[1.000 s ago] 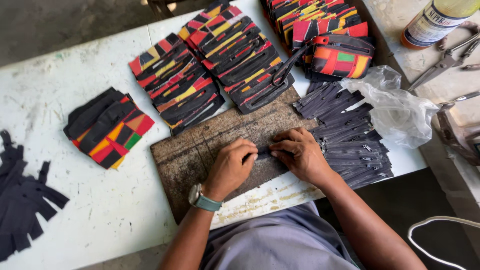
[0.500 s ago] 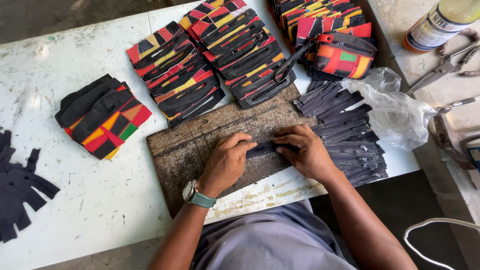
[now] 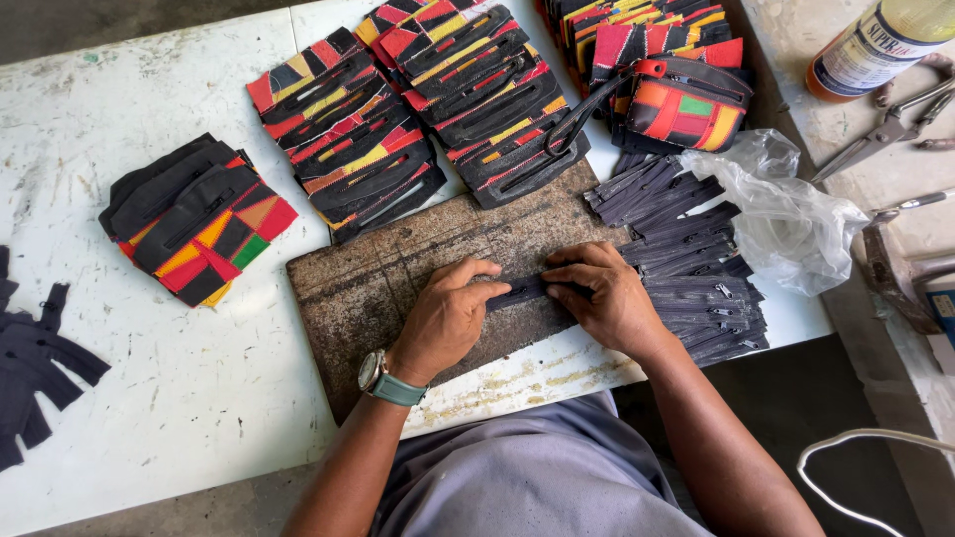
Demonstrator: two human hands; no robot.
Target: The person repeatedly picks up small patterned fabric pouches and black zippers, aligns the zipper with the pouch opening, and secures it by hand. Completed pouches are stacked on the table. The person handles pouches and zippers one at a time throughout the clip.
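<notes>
My left hand (image 3: 448, 316) and my right hand (image 3: 602, 296) press down on one short black zipper (image 3: 524, 289) that lies flat on a worn dark board (image 3: 398, 264). The left fingers pinch its left end, the right fingers pinch its right end. A wristwatch sits on my left wrist. Just right of my right hand lies a heap of black zippers (image 3: 696, 268).
Stacks of colourful patchwork pouches (image 3: 343, 129) lie behind the board, one more stack (image 3: 199, 224) to the left. Black scissors (image 3: 577, 119) rest on a pile. A crumpled clear plastic bag (image 3: 796, 214), a bottle (image 3: 875, 45), pliers (image 3: 885, 124) at right. Black zipper pieces (image 3: 35, 363) at far left.
Both hands stay on the zipper on the board; the fingers have spread slightly along its length. The view has shifted a little.
</notes>
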